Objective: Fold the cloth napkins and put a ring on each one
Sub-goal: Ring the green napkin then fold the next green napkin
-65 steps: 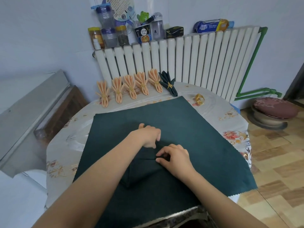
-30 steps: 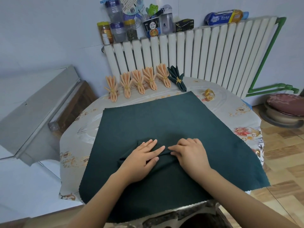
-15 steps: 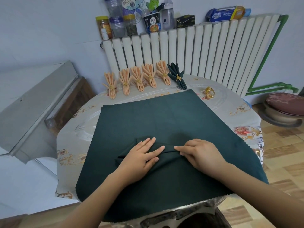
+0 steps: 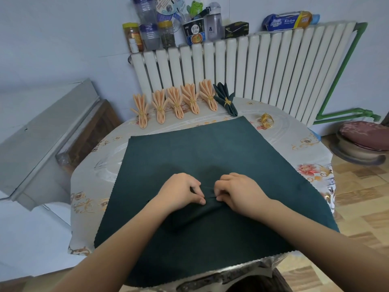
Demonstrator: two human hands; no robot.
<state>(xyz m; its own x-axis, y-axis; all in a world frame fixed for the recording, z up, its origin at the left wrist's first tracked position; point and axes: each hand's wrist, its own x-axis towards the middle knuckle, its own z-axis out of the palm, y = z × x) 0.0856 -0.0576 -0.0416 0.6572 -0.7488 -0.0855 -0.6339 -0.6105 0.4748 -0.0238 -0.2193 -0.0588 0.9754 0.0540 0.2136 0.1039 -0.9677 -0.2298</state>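
Left hand point(image 4: 182, 191): pinches a pleat of the green napkin point(image 4: 221, 148).
Right hand point(image 4: 240, 191): pinches the same pleat, just beside the left.
Napkin: spread on the surface point(image 4: 90, 186) under both hands.
Ring point(image 4: 267, 120): beyond the right hand, well apart.
Finished napkins point(image 4: 179, 102): 6, far beyond the hands.

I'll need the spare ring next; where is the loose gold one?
The loose gold ring lies on the table's far right, just past the dark green cloth's far right corner, right of the ringed green napkin.
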